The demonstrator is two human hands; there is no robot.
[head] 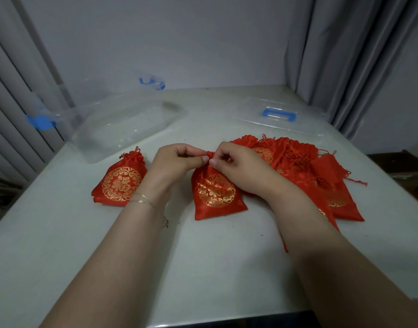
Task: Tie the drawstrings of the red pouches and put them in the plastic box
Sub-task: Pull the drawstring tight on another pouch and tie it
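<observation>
We have both hands, left hand (177, 159) and right hand (236, 166), pinching the gathered neck of the red pouch (217, 192), right of the plastic box (123, 121). Light, soft, slippery satin: grip the drawstrings.

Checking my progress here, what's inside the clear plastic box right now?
No pouches show inside the plastic box; through its clear walls only the table is visible. One tied pouch lies on the table in front of it.
</observation>
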